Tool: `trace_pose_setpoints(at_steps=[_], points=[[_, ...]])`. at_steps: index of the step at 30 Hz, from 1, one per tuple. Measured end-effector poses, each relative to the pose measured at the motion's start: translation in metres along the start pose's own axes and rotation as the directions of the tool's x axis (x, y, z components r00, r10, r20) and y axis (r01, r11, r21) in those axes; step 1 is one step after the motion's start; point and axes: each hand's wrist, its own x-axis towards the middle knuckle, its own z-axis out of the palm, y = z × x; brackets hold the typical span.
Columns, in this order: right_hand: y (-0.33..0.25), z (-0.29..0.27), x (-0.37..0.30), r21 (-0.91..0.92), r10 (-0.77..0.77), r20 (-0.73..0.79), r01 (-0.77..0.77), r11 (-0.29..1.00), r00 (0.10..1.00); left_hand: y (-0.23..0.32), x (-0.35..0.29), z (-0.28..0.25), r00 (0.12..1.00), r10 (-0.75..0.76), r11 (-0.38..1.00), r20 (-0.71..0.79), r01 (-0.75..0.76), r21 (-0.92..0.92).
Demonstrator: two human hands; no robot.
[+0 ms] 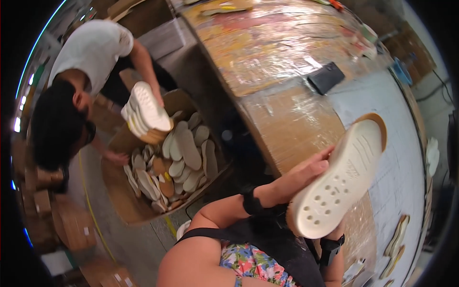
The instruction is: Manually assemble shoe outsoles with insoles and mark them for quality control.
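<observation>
In front of me is a cream shoe insole, tilted, with round holes at its near end, curved grooves toward the far end and a tan layer along its edge. My left hand grips its left side, fingers bent against the edge. Most of my right hand is behind the insole's lower right side; its fingers are hidden. Whether more than one insole is held cannot be seen.
To the left, another person leans over a cardboard box of loose insoles, holding a stack of insoles. A film-covered table bears a black wallet-like item and several insoles at the right edge.
</observation>
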Motion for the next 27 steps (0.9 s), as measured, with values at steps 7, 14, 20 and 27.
trace_pose_setpoints(at_steps=[7, 14, 20, 27], points=[[0.02, -0.019, 0.012, -0.667, -0.228, 0.051, 0.204, 0.717, 0.972, -0.003, -0.025, -0.026, 0.986, 0.161, 0.974, 0.052, -0.167, 0.155], [0.007, -0.036, 0.042, -0.337, 0.108, -0.139, -0.15, 0.929, 0.984, -0.01, -0.043, -0.053, 0.929, 0.333, 0.942, -0.16, -0.318, 0.107], [0.013, 0.02, 0.084, -0.369, 0.118, -0.08, -0.139, 0.919, 0.99, -0.036, -0.054, -0.096, 0.592, 0.692, 0.698, -0.412, -0.404, 0.591], [0.034, 0.109, 0.092, -0.396, 0.202, 0.222, -0.102, 0.912, 0.954, -0.046, -0.074, -0.097, 0.607, 0.633, 0.771, -0.481, -0.553, 0.315]])
